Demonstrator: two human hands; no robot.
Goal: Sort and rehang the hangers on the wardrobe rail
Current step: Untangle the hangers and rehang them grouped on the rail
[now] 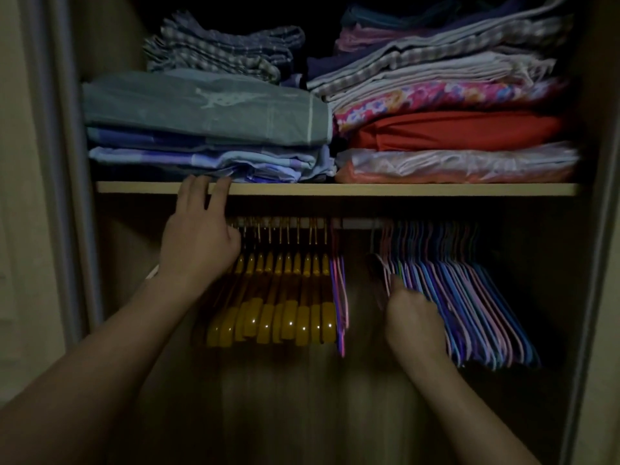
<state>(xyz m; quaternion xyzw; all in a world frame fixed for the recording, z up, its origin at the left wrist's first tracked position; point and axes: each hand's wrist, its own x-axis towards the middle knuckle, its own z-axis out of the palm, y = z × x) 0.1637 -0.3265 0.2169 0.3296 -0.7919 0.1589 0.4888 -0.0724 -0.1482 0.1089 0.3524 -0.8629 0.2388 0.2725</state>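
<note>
The left hand (198, 243) is covering the rail (355, 223) end and the first yellow hangers' (278, 317) hooks at 9 o'clock. The right hand (414, 325) is blurring with motion; its fingers are curling out of sight among the thin hangers (469, 297), so what they are holding cannot be told. Darkness is swallowing the wardrobe below the hangers at 6 o'clock. The top edge is cutting off the folded piles (446, 62) at 12 o'clock.

left hand (198, 236) — bare, no rings | right hand (414, 322) — bare | forearms unsleeved
</note>
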